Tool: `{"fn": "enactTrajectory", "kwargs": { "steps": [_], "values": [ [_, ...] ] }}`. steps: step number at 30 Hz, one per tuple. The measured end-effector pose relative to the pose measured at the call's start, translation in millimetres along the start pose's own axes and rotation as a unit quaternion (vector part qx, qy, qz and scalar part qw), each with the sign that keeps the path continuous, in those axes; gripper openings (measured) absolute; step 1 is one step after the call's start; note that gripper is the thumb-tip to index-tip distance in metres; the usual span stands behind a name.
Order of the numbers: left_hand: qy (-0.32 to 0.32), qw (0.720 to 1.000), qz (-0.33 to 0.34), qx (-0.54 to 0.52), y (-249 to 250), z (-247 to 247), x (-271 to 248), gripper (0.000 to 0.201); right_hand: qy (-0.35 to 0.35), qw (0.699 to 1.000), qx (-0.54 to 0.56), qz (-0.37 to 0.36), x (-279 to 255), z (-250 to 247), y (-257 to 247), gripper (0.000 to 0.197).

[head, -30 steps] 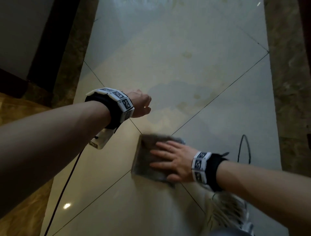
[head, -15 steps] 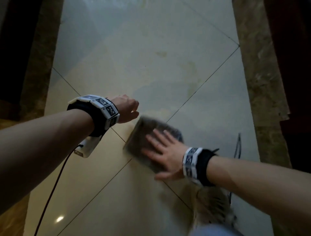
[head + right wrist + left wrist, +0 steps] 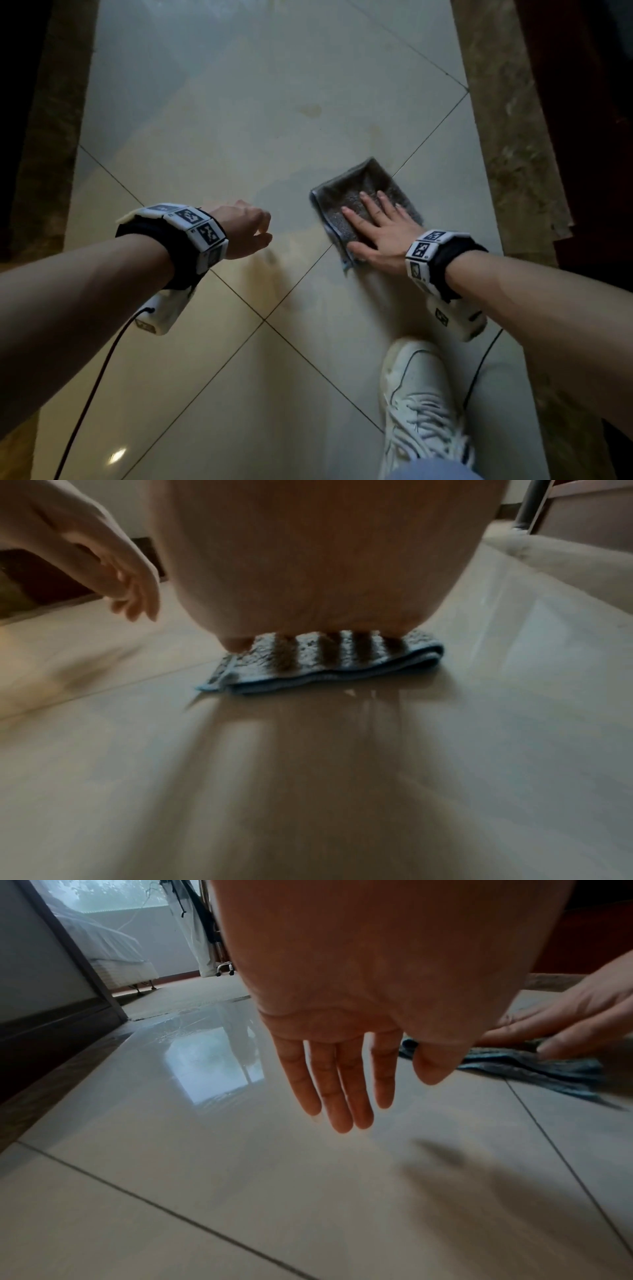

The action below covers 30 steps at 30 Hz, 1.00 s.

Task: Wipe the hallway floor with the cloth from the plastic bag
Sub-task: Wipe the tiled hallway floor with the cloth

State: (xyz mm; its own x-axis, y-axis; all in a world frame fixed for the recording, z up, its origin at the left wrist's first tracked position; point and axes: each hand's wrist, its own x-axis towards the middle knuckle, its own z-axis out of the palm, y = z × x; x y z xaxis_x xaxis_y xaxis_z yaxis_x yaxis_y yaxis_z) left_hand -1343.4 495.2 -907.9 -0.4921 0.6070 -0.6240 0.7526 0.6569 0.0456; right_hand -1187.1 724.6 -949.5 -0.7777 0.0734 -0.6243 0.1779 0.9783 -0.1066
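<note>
A folded grey cloth [image 3: 356, 192] with a blue edge lies flat on the glossy pale floor tiles [image 3: 239, 120]. My right hand [image 3: 373, 222] presses on it with straight, spread fingers. In the right wrist view the cloth [image 3: 342, 666] shows under those fingers as a folded pad. My left hand [image 3: 246, 229] hovers over the floor to the left of the cloth, holding nothing. Its fingers [image 3: 342, 1091] hang straight and relaxed in the left wrist view, where the cloth [image 3: 534, 1066] lies to the right.
A white sneaker [image 3: 418, 404] stands on the tiles just behind the cloth. Brown marble borders [image 3: 507, 137] run along both sides of the hallway. Faint yellowish stains [image 3: 310, 110] mark the tile ahead. Cables [image 3: 89, 401] trail from both wrist cameras. A doorway [image 3: 143, 961] opens ahead.
My right hand has slid the cloth to the right and away from me across the tile seam. The left hand has stayed hovering at the left.
</note>
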Motion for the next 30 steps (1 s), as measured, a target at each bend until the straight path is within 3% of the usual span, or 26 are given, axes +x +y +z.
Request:
{"fn": "enactTrajectory", "kwargs": {
  "steps": [3, 8, 11, 14, 16, 18, 21, 23, 26, 30],
  "values": [
    [-0.004, 1.000, -0.010, -0.011, -4.4, -2.2, 0.8, 0.032, -0.010, 0.999, -0.026, -0.022, -6.7, 12.4, -25.9, 0.085],
    [0.009, 0.999, -0.009, -0.045, 2.4, -10.2, 6.1, 0.031, -0.016, 0.962, -0.137, -0.237, -40.8, 47.3, -56.4, 0.080],
    [0.002, 0.999, 0.000, -0.050, 13.3, -6.2, 10.4, 0.031, -0.035, 0.947, -0.138, -0.288, -27.5, 37.0, -33.4, 0.073],
    [-0.007, 0.999, 0.011, -0.046, 20.6, -3.5, 13.4, 0.031, 0.004, 0.972, -0.099, -0.213, -6.7, 12.5, 4.2, 0.079],
    [-0.010, 0.998, 0.016, -0.051, 21.9, -2.2, 15.6, 0.029, 0.020, 0.993, -0.069, -0.091, 3.6, -1.9, 35.3, 0.071],
    [-0.012, 0.998, 0.019, -0.059, 20.9, -2.5, 16.7, 0.028, -0.017, 1.000, -0.024, 0.010, 9.1, -17.1, 53.4, 0.070],
    [-0.005, 0.997, 0.013, -0.070, 16.9, -8.4, 17.1, 0.027, -0.037, 0.998, -0.022, 0.036, 8.8, -17.8, 39.4, 0.085],
    [0.007, 0.998, 0.009, -0.061, 14.8, -14.4, 16.7, 0.027, -0.035, 0.998, -0.056, -0.007, 2.5, -3.1, 14.4, 0.093],
    [0.009, 0.998, 0.017, -0.052, 14.5, -15.5, 16.0, 0.029, -0.026, 0.980, -0.125, -0.155, -18.3, 22.8, -30.9, 0.095],
    [-0.004, 0.998, 0.036, -0.049, 20.4, -10.3, 12.8, 0.028, -0.019, 0.936, -0.169, -0.309, -35.9, 50.0, -70.8, 0.076]
  ]
}}
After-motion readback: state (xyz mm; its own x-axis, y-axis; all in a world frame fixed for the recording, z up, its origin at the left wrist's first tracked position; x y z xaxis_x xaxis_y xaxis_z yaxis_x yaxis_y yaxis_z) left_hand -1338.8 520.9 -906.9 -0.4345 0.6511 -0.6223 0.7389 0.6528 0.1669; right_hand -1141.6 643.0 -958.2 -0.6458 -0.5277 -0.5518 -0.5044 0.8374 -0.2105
